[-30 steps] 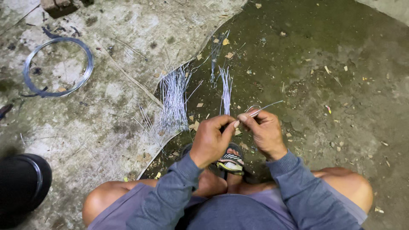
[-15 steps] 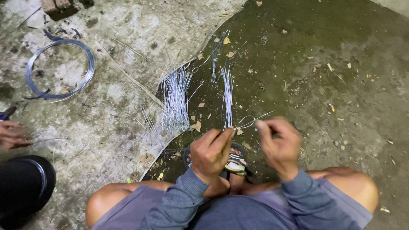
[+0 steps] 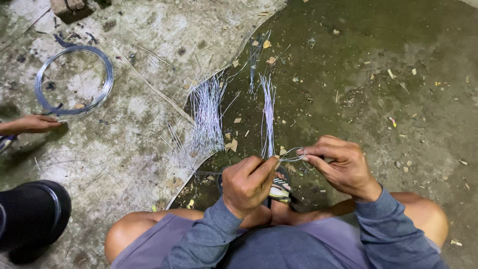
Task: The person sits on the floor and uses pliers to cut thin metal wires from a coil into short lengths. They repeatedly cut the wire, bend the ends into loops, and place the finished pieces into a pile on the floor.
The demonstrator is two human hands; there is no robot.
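Note:
I squat over a concrete floor. My left hand pinches one end of a thin silver wire piece that is bent into a small loop. My right hand pinches the other side of the same loop. Both hands hover just above my sandalled foot. A bundle of cut straight wires lies on the floor ahead of my left hand. A thinner bunch of wires lies straight ahead between my hands.
A coil of silver wire lies at the far left. Another person's hand reaches to its near edge. A black round object sits at bottom left. A brick is at top left. Wood chips litter the dark floor.
The camera has tilted a little. My hands have bent the wire piece from nearly straight into a small loop. The other person's hand has come in from the left toward the coil.

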